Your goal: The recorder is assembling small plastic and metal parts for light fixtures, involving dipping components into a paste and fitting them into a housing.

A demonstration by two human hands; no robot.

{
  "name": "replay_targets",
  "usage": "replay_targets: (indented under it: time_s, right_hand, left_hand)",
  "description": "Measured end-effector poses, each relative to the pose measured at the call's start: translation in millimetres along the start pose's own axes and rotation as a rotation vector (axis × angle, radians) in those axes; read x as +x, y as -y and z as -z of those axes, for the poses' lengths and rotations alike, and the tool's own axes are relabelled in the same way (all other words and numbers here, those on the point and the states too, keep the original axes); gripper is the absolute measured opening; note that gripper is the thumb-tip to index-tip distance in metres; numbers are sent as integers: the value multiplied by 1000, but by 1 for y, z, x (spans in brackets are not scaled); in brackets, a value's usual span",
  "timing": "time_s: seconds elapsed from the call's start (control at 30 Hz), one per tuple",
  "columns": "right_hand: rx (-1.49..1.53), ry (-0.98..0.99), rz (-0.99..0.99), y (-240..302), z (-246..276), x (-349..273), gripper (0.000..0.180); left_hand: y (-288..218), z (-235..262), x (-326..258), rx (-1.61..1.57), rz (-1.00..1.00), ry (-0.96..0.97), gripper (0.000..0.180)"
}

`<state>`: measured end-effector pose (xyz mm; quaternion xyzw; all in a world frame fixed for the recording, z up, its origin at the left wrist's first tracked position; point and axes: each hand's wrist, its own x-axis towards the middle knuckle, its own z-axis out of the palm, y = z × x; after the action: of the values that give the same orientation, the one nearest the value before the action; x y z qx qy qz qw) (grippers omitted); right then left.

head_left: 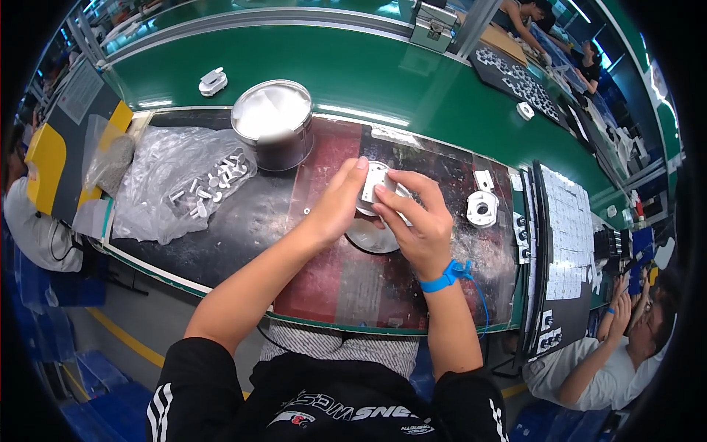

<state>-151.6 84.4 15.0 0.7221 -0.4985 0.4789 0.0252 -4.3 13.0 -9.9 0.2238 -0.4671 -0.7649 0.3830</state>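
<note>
A white plastic part [375, 180], rounded with a flat plate-like piece on it, is held up between my two hands over the middle of the work mat. My left hand [341, 202] grips its left side, thumb along the edge. On the other side my right hand [420, 221] closes thumb and fingers on it; a blue wrist strap [445, 278] with a cord is round that wrist. Just below sits a round shiny disc [373, 236], partly covered by the hands. To the right lie a white round housing with a hole [482, 210] and a small white block [483, 180].
A clear plastic bag [151, 184] with several white stemmed pieces lies on the left. Behind it stands a metal tin [283, 144]. A stack of black trays with white parts [567, 236] is at the right. Another white part [213, 82] rests on the green bench [353, 74].
</note>
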Motion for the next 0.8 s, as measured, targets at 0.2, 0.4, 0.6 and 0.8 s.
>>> replay_targets:
  time_s: [0.2, 0.4, 0.6, 0.8]
  right_hand:
    - [18, -27, 8, -7, -5, -4, 27]
    - [-37, 34, 81, -12, 0, -2, 27]
    - [489, -82, -112, -4, -10, -5, 47]
    - [457, -263, -117, 30, -1, 26, 24]
  left_hand:
    - [-5, -7, -5, 123, -75, -40, 37]
    - [-17, -10, -6, -120, 91, -51, 40]
    - [-18, 4, 3, -120, 14, 72, 39]
    - [-14, 6, 5, -176, -2, 76, 42]
